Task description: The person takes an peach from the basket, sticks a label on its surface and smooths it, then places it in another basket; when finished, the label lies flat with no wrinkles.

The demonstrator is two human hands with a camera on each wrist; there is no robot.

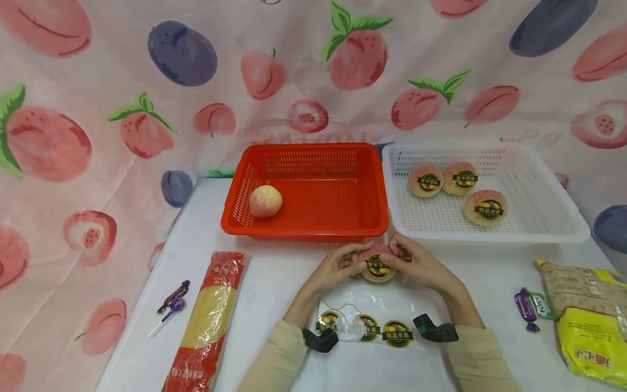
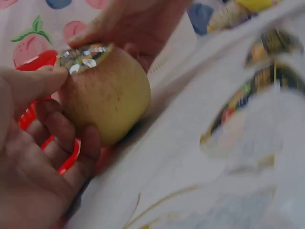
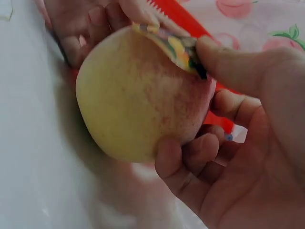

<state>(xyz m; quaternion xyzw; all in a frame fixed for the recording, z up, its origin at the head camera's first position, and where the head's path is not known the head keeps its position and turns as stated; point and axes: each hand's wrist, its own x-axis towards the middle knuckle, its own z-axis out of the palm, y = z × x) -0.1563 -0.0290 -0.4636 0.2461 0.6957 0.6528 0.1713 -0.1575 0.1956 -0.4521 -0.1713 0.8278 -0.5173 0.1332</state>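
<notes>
Both hands hold a pink-and-yellow peach (image 1: 374, 250) just in front of the baskets. A black sticker with a fruit picture (image 1: 377, 265) lies on its upper side. My left hand (image 1: 338, 268) grips the peach from the left, its thumb at the sticker's edge. From the right, my right hand (image 1: 417, 262) grips it with curled fingers, the thumb pressing on the sticker. In the right wrist view one edge of the sticker (image 3: 177, 47) stands slightly off the skin of the peach (image 3: 128, 100). Below the hands lies a clear sheet (image 1: 379, 305) with several similar stickers.
A red basket (image 1: 318, 234) holds one plain peach (image 1: 265, 201). The white basket (image 1: 539, 237) beside it holds three stickered peaches. Noodles (image 1: 210, 316) and wrapped candies (image 1: 173, 298) lie left; candy (image 1: 526, 310), a beige bag (image 1: 583, 291) and a yellow packet (image 1: 592, 348) lie right.
</notes>
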